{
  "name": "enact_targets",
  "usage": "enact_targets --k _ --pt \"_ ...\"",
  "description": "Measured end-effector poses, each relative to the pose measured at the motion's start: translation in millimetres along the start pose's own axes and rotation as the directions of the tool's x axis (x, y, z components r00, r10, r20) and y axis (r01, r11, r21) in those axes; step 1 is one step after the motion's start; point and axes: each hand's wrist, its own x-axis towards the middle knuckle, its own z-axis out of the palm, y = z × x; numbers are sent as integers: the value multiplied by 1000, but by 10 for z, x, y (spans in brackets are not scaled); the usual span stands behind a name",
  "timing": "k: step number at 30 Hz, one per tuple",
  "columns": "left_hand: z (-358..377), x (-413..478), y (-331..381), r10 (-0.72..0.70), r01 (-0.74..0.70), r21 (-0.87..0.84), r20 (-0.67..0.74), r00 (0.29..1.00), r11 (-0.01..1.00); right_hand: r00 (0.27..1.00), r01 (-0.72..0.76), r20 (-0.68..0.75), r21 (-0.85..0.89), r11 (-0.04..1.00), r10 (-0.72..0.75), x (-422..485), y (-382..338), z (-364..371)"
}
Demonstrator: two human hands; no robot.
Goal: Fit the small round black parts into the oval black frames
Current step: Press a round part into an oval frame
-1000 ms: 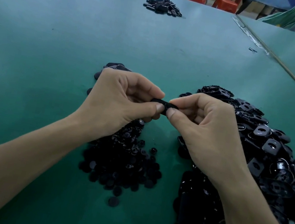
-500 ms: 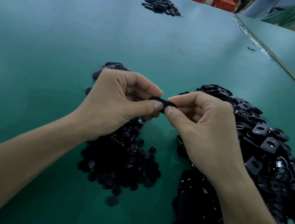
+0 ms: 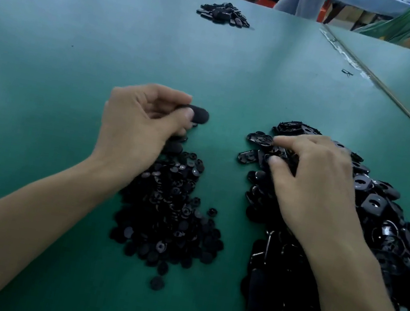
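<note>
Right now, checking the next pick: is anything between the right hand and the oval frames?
Nothing visible does: the right hand touches the left edge of the pile of oval frames with its fingertips; whether they pinch one is unclear. The left hand holds an oval black piece well aside.

I can read no writing, number or brand anywhere here. The oval frame (image 3: 200, 114) pinched in my left hand (image 3: 137, 127) is plain black. The heap of round parts (image 3: 171, 218), the heap of frames (image 3: 390, 229) under my right hand (image 3: 313, 185) and the green table (image 3: 79, 51) carry no mark I can make out.
</note>
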Motion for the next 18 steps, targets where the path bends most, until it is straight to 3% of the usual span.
enact_targets --k 3,8,13,18 --pt "-101 100 -95 15 -8 63 -110 994 998 991 -110 55 -182 977 121 -23 33 -9" --pt "-142 164 -207 53 -23 207 -144 988 978 977 -140 120 -254 957 175 -51 8 11" --pt "-169 174 -256 56 -3 314 -159 986 949 981 -145 100 -192 971 166 -23 17 -31" --pt "-173 163 -259 73 -5 397 -157 985 918 995 -100 -17 -53 994 99 -23 61 -60"
